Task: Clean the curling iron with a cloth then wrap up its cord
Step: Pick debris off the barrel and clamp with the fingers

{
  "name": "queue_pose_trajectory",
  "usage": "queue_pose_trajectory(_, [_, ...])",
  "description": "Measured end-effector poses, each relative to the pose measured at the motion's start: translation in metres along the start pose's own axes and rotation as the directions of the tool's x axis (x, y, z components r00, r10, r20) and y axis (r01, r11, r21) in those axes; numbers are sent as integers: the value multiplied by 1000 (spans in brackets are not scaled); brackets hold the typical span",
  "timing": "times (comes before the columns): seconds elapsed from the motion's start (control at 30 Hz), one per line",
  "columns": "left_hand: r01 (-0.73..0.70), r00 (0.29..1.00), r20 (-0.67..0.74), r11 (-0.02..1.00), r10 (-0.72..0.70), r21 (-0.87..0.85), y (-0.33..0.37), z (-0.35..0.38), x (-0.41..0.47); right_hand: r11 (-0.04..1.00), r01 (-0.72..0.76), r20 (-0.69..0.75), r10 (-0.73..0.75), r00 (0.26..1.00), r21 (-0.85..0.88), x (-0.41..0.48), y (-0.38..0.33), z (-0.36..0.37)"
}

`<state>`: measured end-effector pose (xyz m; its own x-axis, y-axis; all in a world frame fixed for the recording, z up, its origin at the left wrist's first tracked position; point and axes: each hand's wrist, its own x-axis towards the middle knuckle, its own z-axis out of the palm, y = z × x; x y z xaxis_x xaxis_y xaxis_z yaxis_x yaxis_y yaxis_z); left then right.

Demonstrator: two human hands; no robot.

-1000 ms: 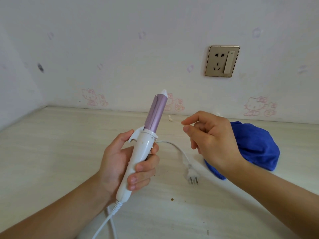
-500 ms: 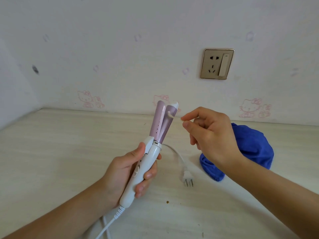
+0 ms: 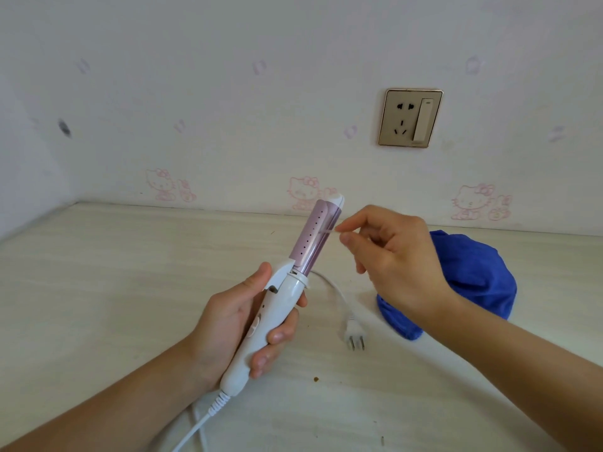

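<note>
One curling iron, with a smooth white plastic handle and a lilac perforated barrel, stands tilted above the desk, its handle enclosed in the grip of the left hand. Just right of the barrel, the right hand pinches thumb and forefinger together; contents too small to tell. Beyond the iron lie one white cord ending in one pronged plug, and one crumpled blue cloth; one socket sits on the wall above.
</note>
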<state>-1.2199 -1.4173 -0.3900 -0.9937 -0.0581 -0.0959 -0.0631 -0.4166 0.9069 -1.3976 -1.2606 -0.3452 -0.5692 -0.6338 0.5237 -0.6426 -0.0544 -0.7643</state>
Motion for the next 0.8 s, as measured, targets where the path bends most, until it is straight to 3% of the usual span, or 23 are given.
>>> queue_pose_trajectory(0.1, [4, 1000, 5, 1000, -4, 3, -1, -1, 0, 1000, -17, -34, 18, 999, 11, 3, 3, -3])
queue_pose_trajectory(0.3, [0, 1000, 0, 999, 0, -36, -2, -4, -1, 1000, 19, 94, -20, 995, 7, -16, 5, 17])
queue_pose_trajectory(0.5, [-3, 1000, 12, 1000, 3, 3, -2, -1, 1, 998, -27, -40, 29, 999, 55, 7, 7, -5])
queue_pose_trajectory(0.7, [4, 1000, -23, 999, -5, -34, -2, -4, -1, 998, 13, 168, -23, 986, 60, -25, 3, 25])
queue_pose_trajectory(0.8, [11, 1000, -23, 999, -12, -42, -2, -3, -1, 999, 33, 147, -38, 988, 37, -18, 5, 21])
